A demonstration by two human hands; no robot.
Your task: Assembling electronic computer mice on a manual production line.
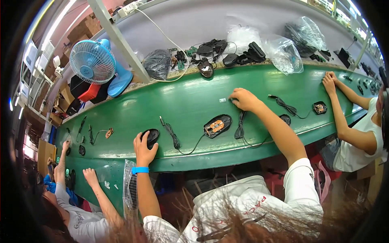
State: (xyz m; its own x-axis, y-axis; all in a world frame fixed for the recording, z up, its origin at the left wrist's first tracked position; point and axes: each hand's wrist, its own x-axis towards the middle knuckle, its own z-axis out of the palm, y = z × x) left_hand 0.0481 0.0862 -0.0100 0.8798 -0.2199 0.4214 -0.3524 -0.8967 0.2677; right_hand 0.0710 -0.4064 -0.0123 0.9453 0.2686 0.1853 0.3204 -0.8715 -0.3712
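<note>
My left hand (144,150), with a blue band at the wrist, is closed around a black mouse cover (152,138) on the green conveyor belt (190,97). To the right of it lies an opened computer mouse (217,126), its orange-brown circuit board exposed and its bundled black cable (173,137) stretching left. My right hand (244,99) rests farther out, fingers curled together, the tips just right of a small white piece (222,100). Whether anything is between those fingers is hidden. A coiled cable (239,126) lies just below that hand.
More mouse parts lie along the belt, including another opened mouse (319,107) and a small board (109,133). Co-workers sit on both sides, one with joined hands (330,77). A blue fan (93,62), plastic bags (282,54) and black mouse parts (205,68) line the far ledge.
</note>
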